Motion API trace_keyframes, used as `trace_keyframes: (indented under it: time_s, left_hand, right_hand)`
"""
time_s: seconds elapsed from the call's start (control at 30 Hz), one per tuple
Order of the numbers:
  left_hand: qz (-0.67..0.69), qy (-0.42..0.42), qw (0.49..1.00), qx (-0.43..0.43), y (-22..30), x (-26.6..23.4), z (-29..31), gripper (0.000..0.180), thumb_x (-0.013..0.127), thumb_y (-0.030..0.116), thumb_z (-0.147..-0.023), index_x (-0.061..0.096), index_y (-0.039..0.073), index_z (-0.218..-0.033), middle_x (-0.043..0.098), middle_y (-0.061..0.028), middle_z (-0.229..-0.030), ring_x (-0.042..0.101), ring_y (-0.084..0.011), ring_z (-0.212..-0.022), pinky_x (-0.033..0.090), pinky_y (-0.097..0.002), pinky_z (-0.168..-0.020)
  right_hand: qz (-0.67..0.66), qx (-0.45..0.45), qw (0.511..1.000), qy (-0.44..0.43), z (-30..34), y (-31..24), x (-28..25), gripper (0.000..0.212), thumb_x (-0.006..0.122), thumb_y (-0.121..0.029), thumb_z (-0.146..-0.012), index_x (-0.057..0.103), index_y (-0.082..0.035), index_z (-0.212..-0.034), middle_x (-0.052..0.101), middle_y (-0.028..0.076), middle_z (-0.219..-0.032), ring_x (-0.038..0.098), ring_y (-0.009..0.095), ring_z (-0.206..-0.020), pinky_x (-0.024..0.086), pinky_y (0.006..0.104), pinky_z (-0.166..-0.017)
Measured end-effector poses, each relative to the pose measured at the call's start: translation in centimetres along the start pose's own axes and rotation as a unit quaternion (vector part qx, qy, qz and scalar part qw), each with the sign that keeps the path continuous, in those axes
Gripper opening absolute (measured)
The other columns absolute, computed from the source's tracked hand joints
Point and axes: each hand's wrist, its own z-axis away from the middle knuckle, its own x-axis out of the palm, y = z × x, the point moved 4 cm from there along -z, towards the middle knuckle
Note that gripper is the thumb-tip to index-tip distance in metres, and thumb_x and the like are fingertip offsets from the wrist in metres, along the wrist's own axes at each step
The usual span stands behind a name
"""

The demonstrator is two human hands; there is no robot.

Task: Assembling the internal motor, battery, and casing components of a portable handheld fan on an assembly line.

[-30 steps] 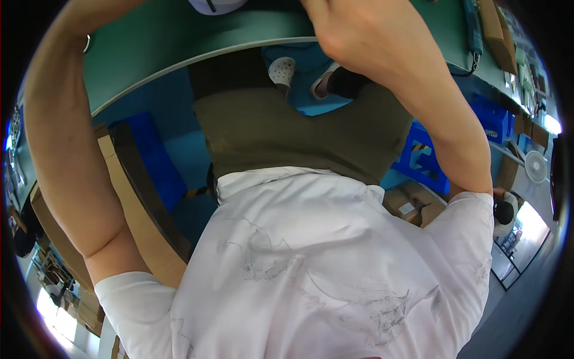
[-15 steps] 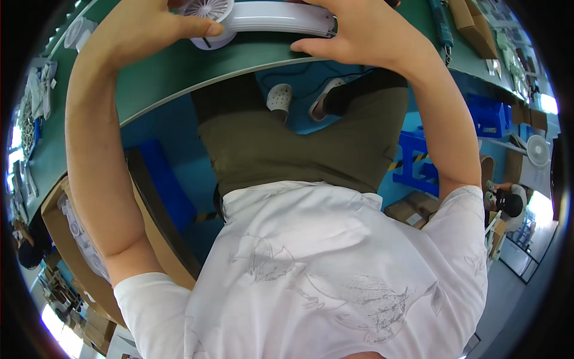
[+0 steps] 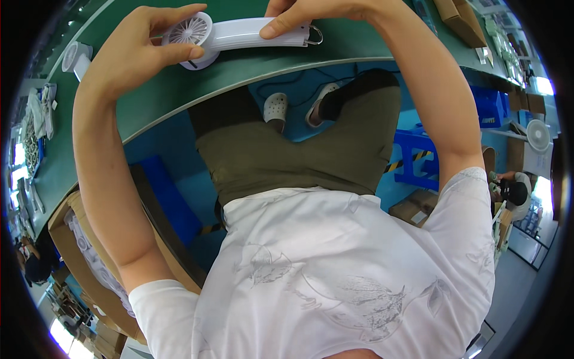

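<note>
A white handheld fan (image 3: pixel 236 35) lies sideways just above or on the green table, its round grille to the left and a metal ring at its right end. My left hand (image 3: pixel 140 51) is closed around the fan's head, thumb on the near side and index finger stretched across the far side. My right hand (image 3: pixel 305 13) pinches the handle near the ring end, with the thumb on top; its other fingers are partly hidden. To the left of my left hand, another white fan (image 3: pixel 76 58) sits on the table.
The green table (image 3: pixel 161 96) curves across the front. At my left stands a cardboard box (image 3: pixel 66 224) with several white fans. An open carton (image 3: pixel 459 23) and a screwdriver-like tool (image 3: pixel 423 13) are at far right. Blue stools (image 3: pixel 414 157) stand beyond my right leg; other people work at both sides.
The fan has come lower and to the left in view, and its ring end now shows. My right hand has gone from spread fingers around the end to pinching the handle.
</note>
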Motion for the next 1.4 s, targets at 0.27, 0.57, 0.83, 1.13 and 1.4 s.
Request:
trace_keyframes:
  time_s: [0.27, 0.57, 0.83, 1.13, 1.4]
  left_hand:
    - [0.077, -0.003, 0.997, 0.018, 0.4, 0.0, 0.2, 0.067, 0.084, 0.012, -0.081, 0.064, 0.007, -0.144, 0.075, -0.0141, -0.121, 0.068, -0.0191, -0.111, 0.048, -0.0386, -0.110]
    - [-0.001, 0.211, 0.977, 0.023, 2.1, 0.7, 3.1, 0.071, 0.087, 0.009, -0.078, 0.062, 0.004, -0.144, 0.071, -0.0171, -0.135, 0.066, -0.0282, -0.127, 0.050, -0.0413, -0.109]
    - [0.561, 0.337, 0.747, -0.118, 4.5, 13.6, 9.7, 0.022, 0.066, 0.005, -0.102, 0.067, -0.011, -0.117, 0.074, -0.0179, -0.099, 0.076, -0.0263, -0.088, 0.064, -0.0359, -0.080]
    - [0.739, 0.271, 0.612, 0.082, 4.2, 15.4, 8.4, 0.048, 0.075, 0.021, -0.098, 0.058, -0.002, -0.137, 0.068, -0.0217, -0.129, 0.063, -0.0403, -0.128, 0.050, -0.0541, -0.110]
    - [0.689, 0.232, 0.671, 0.149, 4.4, 15.5, 7.7, 0.073, 0.090, 0.027, -0.085, 0.056, 0.007, -0.147, 0.071, -0.0114, -0.125, 0.061, -0.0342, -0.128, 0.049, -0.0494, -0.112]
  right_hand:
    - [-0.072, 0.011, 0.997, 0.012, -0.3, 0.2, 0.5, 0.043, 0.092, -0.030, -0.079, 0.080, 0.008, -0.097, 0.073, 0.010, -0.080, 0.066, 0.016, -0.071, 0.052, 0.0307, -0.061]
    - [-0.144, 0.028, 0.985, 0.091, 2.0, 0.6, 2.3, 0.049, 0.096, -0.034, -0.072, 0.077, 0.008, -0.088, 0.071, 0.013, -0.077, 0.067, 0.018, -0.066, 0.053, 0.0298, -0.057]
    - [-0.039, -0.134, 0.943, 0.304, 6.5, -1.3, 7.6, 0.035, 0.090, -0.026, -0.075, 0.078, 0.002, -0.092, 0.073, 0.017, -0.085, 0.070, 0.030, -0.076, 0.055, 0.0377, -0.070]
    - [-0.049, -0.291, 0.853, 0.430, 9.3, -3.7, 12.4, 0.032, 0.086, -0.011, -0.070, 0.072, 0.003, -0.094, 0.061, 0.014, -0.084, 0.060, 0.034, -0.076, 0.052, 0.0434, -0.068]
    - [-0.053, -0.317, 0.832, 0.453, 10.3, -3.5, 13.2, 0.031, 0.086, -0.009, -0.068, 0.068, 0.001, -0.092, 0.059, 0.014, -0.083, 0.059, 0.032, -0.075, 0.050, 0.0415, -0.069]
